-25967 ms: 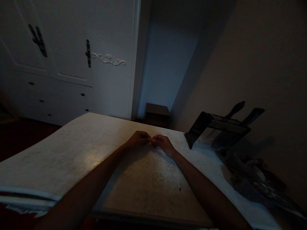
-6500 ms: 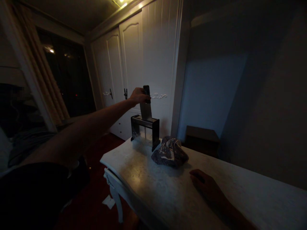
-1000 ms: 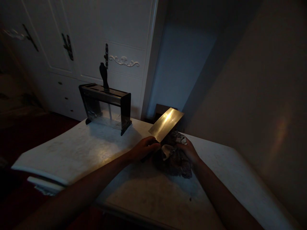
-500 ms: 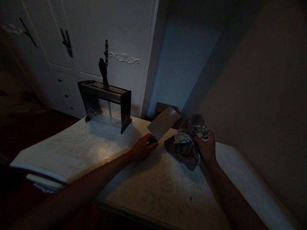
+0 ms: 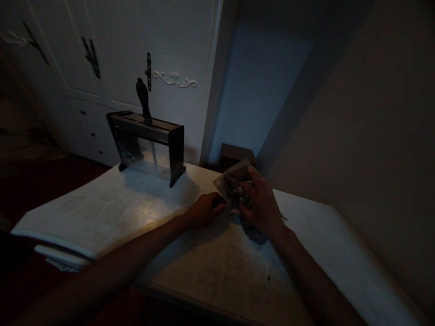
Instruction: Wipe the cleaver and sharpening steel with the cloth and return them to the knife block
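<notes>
My left hand is closed round the dark handle of a cleaver, whose broad blade tilts up and to the right above the table. A dark, patterned cloth is bunched in my right hand and lies against the face of the blade, covering much of it. The cloth's lower end hangs below my right palm. Some right fingers reach over the upper part of the blade, and where the cloth ends among them is hard to see in the dim light.
On the pale table, to the left, stands a knife block with clear sides and one black-handled knife in it. Behind are a white wardrobe and a small brown box-like piece. A wall borders the right side.
My right hand has moved left with the cloth, from beside the cleaver onto its blade. My left hand keeps its hold on the handle, almost in place.
</notes>
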A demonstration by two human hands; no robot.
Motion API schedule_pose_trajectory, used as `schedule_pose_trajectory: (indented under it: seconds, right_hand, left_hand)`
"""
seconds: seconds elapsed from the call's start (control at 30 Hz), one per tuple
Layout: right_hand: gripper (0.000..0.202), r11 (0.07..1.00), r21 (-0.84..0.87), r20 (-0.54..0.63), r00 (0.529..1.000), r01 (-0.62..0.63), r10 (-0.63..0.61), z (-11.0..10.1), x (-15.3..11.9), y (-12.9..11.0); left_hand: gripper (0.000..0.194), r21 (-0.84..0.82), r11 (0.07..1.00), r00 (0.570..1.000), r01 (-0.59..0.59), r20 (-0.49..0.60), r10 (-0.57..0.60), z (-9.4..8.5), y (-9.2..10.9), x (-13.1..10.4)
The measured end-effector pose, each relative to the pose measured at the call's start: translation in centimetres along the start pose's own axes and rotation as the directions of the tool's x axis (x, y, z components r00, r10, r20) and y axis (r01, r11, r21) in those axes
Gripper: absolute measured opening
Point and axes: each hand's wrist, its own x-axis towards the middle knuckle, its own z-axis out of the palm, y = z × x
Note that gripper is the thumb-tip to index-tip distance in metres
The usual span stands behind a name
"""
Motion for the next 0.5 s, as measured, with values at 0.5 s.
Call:
schedule_pose_trajectory:
  seconds: [0.5]
  right_hand:
    - [0.073, 0.964, -0.005, 0.240, 0.936, 0.266, -0.257, 1.5, 1.5, -0.6]
  left_hand:
    - [0.029, 0.182, 0.979, 0.993, -0.091, 0.096, 0.075, -0.3, 1.1, 0.0]
